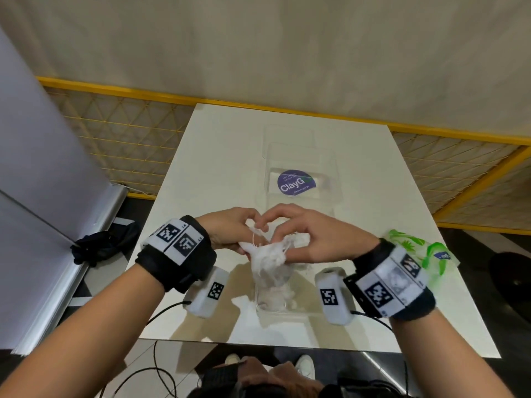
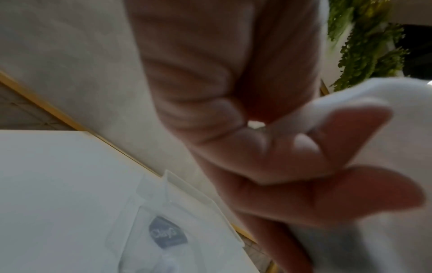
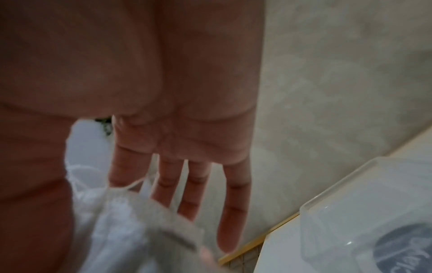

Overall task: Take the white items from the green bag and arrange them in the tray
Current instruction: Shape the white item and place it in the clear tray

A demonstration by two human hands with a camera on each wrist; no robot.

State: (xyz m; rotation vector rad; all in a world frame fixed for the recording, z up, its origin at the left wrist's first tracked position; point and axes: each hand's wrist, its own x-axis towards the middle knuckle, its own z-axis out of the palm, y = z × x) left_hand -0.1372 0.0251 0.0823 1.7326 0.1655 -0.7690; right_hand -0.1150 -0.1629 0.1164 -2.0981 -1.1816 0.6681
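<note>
Over the near end of the clear plastic tray [image 1: 298,159] I hold a white mesh drawstring pouch [image 1: 268,255] full of white fluffy items. My left hand [image 1: 253,224] pinches the pouch's mouth from the left with curled fingers [image 2: 292,147]. From the right, my right hand [image 1: 283,222] grips the same opening, with the thumb against the mesh [image 3: 121,230] and the string lying across the fingers [image 3: 163,181]. White fluffy pieces [image 1: 274,298] show in the tray's near end under the pouch. The green bag [image 1: 416,248] lies flat behind my right wrist.
The white table [image 1: 218,168] carries a round purple sticker [image 1: 296,182], seen through the tray. A yellow-framed mesh fence [image 1: 120,130] runs behind the table. A dark cloth [image 1: 100,245] lies on the floor at the left. Cables hang from both wrist units.
</note>
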